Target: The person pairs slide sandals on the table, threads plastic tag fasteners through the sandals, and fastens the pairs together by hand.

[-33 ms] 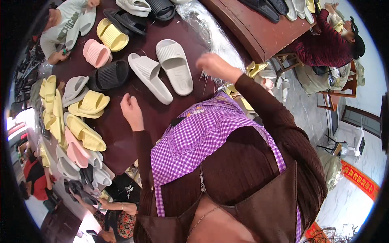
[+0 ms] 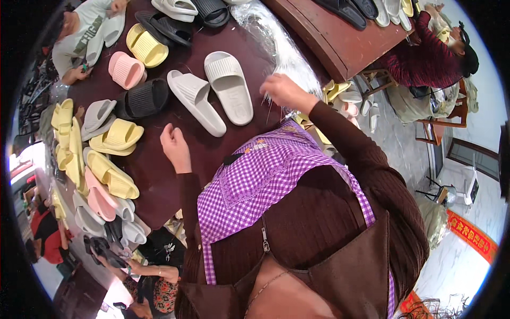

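A pair of light grey slide slippers lies before me on the dark red table [image 2: 154, 183]: the left slipper [image 2: 197, 101] is tilted beside the right slipper [image 2: 229, 87]. Over the table left of my apron, my left hand [image 2: 176, 149] has its fingers loosely curled together, with nothing visible in them. It is apart from the slippers. My right hand [image 2: 289, 91] is by the clear plastic bags [image 2: 279, 48], right of the pair. Its fingers are bent together, and whatever they may hold is hidden.
Black slippers [image 2: 142, 99], a pink slipper [image 2: 126, 70] and yellow slippers [image 2: 118, 136] lie to the left. More slippers line the table's left edge. A brown table [image 2: 345, 40] stands at the upper right. Co-workers sit around, one in a striped top [image 2: 425, 56].
My right hand has shifted slightly to the right. My left hand has moved a little to the right too. The slippers lie practically as before.
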A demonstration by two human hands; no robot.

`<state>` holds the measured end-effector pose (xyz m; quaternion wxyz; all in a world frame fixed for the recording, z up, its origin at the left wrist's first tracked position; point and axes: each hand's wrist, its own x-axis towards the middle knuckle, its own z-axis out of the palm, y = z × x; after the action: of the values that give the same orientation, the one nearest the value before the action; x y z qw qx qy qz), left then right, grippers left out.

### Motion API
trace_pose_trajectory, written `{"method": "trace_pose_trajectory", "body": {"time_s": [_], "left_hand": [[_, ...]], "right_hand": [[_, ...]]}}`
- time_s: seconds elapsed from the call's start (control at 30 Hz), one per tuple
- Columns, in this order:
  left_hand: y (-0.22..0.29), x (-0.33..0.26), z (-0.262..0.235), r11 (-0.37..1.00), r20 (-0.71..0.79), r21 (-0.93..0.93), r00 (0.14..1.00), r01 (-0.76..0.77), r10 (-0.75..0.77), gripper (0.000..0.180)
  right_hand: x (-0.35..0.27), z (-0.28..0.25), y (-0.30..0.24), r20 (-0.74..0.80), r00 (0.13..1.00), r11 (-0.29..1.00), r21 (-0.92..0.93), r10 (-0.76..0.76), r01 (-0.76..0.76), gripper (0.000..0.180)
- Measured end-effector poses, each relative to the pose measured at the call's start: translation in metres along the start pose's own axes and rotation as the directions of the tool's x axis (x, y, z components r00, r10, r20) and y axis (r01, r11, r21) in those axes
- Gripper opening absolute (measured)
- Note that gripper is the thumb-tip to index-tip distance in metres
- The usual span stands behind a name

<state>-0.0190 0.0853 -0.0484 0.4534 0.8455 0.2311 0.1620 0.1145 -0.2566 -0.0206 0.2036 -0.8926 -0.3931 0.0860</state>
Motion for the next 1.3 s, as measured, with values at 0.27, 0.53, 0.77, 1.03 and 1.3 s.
{"method": "trace_pose_trajectory", "body": {"time_s": [0.27,0.53,0.77,1.03,1.3], "left_hand": [[0.031,-0.021,0.039,0.911,0.061,0.225,0.938,-0.347,0.342,0.038],[0.021,-0.03,0.036,0.931,0.078,0.24,0.961,-0.276,0.265,0.038],[0.05,-0.043,0.054,0.942,0.245,-0.078,0.91,-0.326,0.335,0.035],[0.138,-0.033,0.077,0.76,0.607,-0.644,0.664,0.089,0.437,0.033],[0.126,-0.027,0.129,0.727,0.686,-0.651,0.578,0.216,0.443,0.02]], "right_hand": [[-0.037,0.032,-0.007,-0.191,0.979,0.971,-0.236,-0.075,0.029,0.019],[-0.052,0.028,-0.004,-0.207,0.977,0.985,-0.171,-0.051,0.015,0.013],[-0.054,0.012,-0.042,-0.307,0.952,0.996,0.074,-0.017,0.042,0.011],[-0.029,-0.045,-0.102,-0.515,0.856,0.902,0.391,0.049,0.183,0.012],[-0.026,-0.052,-0.084,-0.322,0.794,0.416,0.904,0.516,0.096,0.007]]}}
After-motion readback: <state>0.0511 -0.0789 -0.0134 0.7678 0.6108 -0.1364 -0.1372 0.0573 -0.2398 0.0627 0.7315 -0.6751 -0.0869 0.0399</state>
